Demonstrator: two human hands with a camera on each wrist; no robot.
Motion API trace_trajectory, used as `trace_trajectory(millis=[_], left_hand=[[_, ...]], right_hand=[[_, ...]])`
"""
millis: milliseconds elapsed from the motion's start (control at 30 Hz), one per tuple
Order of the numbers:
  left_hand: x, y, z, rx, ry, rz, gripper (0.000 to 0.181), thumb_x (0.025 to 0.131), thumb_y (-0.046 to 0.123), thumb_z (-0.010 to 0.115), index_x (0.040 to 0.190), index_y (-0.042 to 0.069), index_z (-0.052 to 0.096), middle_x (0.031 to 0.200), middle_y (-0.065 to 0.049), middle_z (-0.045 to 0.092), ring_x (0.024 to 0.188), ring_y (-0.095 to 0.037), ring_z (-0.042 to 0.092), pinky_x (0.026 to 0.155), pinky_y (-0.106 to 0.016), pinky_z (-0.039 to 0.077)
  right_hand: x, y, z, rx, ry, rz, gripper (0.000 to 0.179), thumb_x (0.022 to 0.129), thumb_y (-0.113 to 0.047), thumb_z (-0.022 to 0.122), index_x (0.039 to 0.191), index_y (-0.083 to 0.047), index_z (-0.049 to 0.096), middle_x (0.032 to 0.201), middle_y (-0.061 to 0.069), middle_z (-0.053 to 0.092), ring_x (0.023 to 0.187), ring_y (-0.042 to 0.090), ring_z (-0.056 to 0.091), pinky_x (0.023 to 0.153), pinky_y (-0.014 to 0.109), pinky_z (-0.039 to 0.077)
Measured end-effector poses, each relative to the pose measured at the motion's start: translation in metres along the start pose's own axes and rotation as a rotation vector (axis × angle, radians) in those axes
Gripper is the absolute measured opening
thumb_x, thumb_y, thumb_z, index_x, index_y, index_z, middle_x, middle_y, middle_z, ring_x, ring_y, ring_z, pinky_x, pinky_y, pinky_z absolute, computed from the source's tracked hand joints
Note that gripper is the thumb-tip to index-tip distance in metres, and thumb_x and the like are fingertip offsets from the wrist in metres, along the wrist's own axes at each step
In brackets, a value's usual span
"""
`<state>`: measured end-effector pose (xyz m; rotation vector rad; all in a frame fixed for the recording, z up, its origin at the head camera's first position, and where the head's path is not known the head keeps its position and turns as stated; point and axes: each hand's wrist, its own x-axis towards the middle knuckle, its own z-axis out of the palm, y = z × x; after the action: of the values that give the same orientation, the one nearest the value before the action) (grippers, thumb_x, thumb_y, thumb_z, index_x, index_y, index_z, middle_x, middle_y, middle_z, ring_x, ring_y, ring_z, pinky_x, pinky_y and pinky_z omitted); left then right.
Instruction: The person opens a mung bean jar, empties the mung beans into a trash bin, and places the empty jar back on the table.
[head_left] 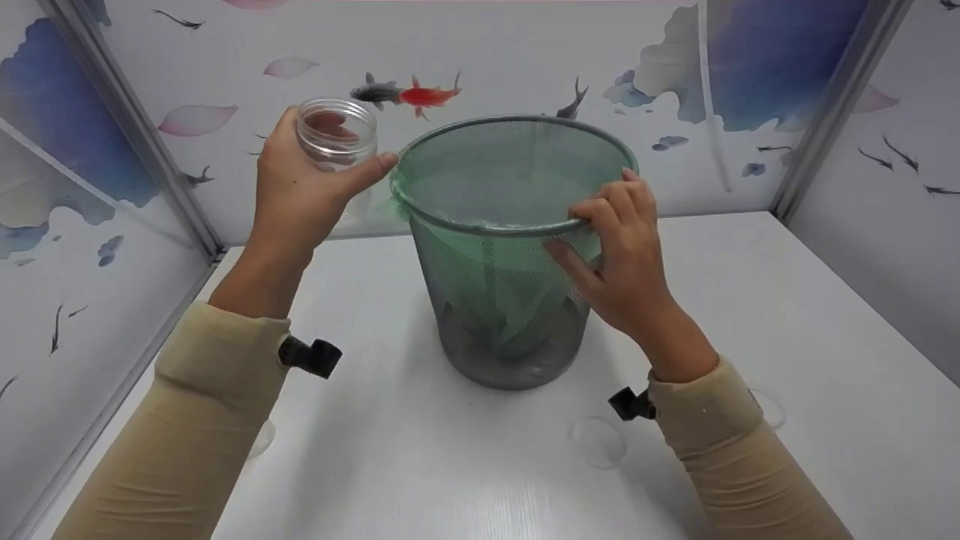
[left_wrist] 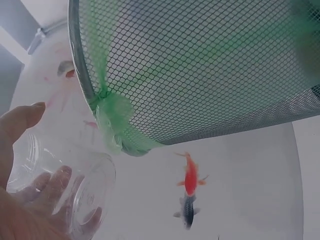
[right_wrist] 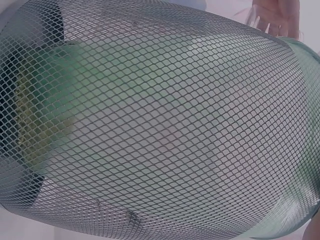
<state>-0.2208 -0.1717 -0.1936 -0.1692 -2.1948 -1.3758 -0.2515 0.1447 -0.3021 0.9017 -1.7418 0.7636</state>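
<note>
A clear, empty-looking jar without a lid is held in my left hand, its open mouth facing up, just left of a wire-mesh wastebasket. In the left wrist view, fingers show through the jar wall. My right hand grips the basket's rim on the near right side, thumb on the outer mesh. A thin green bag lines the basket and folds over the rim, with a bunched knot at the left. Mesh fills most of the right wrist view.
The basket stands upright on a white table. Clear round discs lie there, one disc in front of the basket, another by the right sleeve, a third partly behind the left sleeve. Fish-printed panels enclose the table.
</note>
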Motion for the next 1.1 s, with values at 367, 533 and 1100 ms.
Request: trace_trajectory(millis=[367, 533, 1100], left_hand=[[-0.056, -0.02, -0.001, -0.174, -0.065, -0.062, 0.07, 0.083, 0.019, 0.094, 0.139, 0.007, 0.055, 0.129, -0.005, 0.064, 0.122, -0.017, 0.061, 0.107, -0.039, 0.05], [-0.084, -0.036, 0.008, -0.213, -0.137, -0.136, 0.073, 0.08, 0.015, 0.095, 0.14, 0.007, 0.055, 0.132, -0.009, 0.063, 0.124, -0.021, 0.059, 0.108, -0.043, 0.049], [-0.145, -0.113, 0.068, -0.255, -0.416, -0.255, 0.078, 0.077, 0.019, 0.098, 0.143, 0.009, 0.058, 0.133, -0.006, 0.065, 0.127, -0.025, 0.058, 0.111, -0.051, 0.046]], right_hand=[[-0.001, 0.0, -0.001, -0.01, -0.019, 0.009, 0.044, 0.108, -0.047, 0.061, 0.109, -0.003, 0.061, 0.096, 0.014, 0.052, 0.101, 0.036, 0.047, 0.123, 0.065, 0.022], [-0.001, 0.001, -0.002, -0.015, -0.019, 0.009, 0.044, 0.108, -0.046, 0.062, 0.109, -0.002, 0.061, 0.096, 0.014, 0.052, 0.102, 0.036, 0.047, 0.123, 0.066, 0.022], [0.002, -0.001, -0.003, -0.003, -0.037, 0.01, 0.038, 0.105, -0.04, 0.068, 0.109, -0.002, 0.062, 0.094, 0.014, 0.052, 0.101, 0.036, 0.047, 0.123, 0.065, 0.023]])
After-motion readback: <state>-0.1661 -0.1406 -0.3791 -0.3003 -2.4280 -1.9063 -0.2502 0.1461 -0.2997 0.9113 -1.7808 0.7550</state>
